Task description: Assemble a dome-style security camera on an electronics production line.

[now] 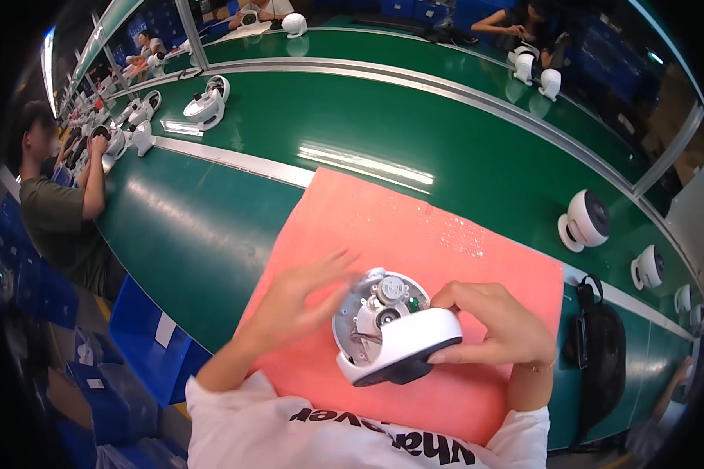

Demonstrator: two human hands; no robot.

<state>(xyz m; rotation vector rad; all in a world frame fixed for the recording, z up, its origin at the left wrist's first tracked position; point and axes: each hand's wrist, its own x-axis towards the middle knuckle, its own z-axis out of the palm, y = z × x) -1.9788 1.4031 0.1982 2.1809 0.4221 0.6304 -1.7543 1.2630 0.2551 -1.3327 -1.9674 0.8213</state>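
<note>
A white round-headed device (418, 338) with a black underside is tilted above the pink mat (321, 227). Its round base faces up without a cover, showing a silvery motor (393, 289), thin wires and a bit of green circuit board. My right hand (497, 324) grips the device by its right side, thumb low and fingers on top. At the left rim hovers my left hand (305, 293), fingers stretched and somewhat blurred by motion, with nothing visible in it. Whether its fingertips touch the rim I cannot tell. Small shiny pieces (463, 237), perhaps screws, lie scattered on the mat.
Similar white devices stand on the green conveyor at right (585, 220) and left (207, 103). A black bag (602, 352) rests at the right bench edge, and a blue bin (152, 332) sits below left. Another person (62, 203) works at left; others sit across.
</note>
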